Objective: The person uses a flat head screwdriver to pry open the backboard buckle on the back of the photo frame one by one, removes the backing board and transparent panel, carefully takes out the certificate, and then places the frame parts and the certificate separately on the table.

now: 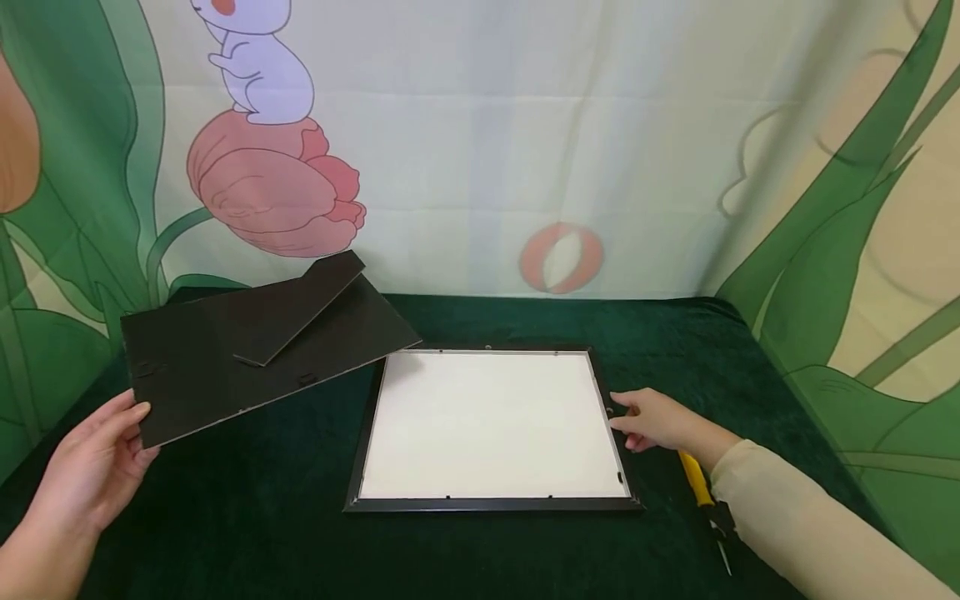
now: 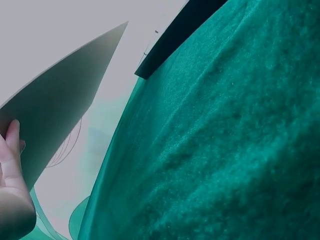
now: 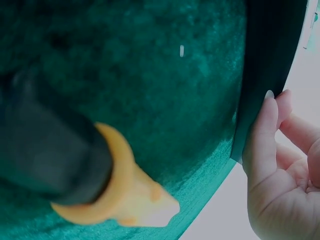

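Note:
My left hand (image 1: 105,454) pinches the lower left corner of a black picture frame backing board (image 1: 202,358), raised and tilted above the cloth. A fold-out easel stand (image 1: 307,308) is attached to the board's face. In the left wrist view, the thumb lies against the board (image 2: 60,110). A black picture frame (image 1: 495,505) lies back side up, a white sheet (image 1: 487,425) filling it and small tabs along its inner edges. At its right side, my right hand (image 1: 656,421) grips the rim with thumb and forefinger, the other fingers curled under.
A yellow-handled tool (image 1: 696,479) with a thin metal tip lies right of the frame, partly under the right forearm. Dark green cloth (image 1: 247,533) covers the table. A printed curtain (image 1: 465,167) hangs behind and along both sides.

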The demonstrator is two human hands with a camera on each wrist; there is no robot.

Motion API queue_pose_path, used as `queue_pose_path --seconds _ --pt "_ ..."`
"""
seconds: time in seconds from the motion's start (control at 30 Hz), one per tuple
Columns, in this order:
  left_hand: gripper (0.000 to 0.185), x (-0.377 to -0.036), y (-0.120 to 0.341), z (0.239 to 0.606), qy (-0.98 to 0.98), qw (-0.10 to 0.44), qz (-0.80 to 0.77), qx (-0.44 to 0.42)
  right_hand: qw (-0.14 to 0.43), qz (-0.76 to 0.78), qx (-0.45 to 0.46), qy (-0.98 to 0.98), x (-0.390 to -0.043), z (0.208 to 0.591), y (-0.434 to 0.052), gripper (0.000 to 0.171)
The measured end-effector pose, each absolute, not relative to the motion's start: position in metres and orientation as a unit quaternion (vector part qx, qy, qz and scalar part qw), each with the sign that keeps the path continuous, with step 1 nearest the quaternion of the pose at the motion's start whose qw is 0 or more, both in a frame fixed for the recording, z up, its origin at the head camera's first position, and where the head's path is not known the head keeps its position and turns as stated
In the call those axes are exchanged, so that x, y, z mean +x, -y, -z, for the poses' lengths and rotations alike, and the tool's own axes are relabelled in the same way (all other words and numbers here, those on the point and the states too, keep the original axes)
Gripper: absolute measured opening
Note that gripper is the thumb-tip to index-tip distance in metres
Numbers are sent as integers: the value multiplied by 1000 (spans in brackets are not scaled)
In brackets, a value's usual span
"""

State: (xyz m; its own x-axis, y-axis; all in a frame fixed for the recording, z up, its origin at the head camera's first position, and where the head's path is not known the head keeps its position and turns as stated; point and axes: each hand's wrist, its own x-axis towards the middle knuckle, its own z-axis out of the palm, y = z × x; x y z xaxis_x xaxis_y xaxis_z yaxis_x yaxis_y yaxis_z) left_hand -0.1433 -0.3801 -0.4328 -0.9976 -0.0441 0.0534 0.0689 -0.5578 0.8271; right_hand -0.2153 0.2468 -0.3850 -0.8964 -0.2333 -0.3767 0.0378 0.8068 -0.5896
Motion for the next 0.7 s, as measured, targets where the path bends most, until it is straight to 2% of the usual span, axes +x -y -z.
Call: queue_pose_path --seconds 0.33,0.7 --pt "29 -119 343 399 378 40 925 19 220 305 -45 -926 -215 384 -247 58" --pt "32 -116 340 405 349 69 931 80 218 317 -53 -921 -214 386 -249 55"
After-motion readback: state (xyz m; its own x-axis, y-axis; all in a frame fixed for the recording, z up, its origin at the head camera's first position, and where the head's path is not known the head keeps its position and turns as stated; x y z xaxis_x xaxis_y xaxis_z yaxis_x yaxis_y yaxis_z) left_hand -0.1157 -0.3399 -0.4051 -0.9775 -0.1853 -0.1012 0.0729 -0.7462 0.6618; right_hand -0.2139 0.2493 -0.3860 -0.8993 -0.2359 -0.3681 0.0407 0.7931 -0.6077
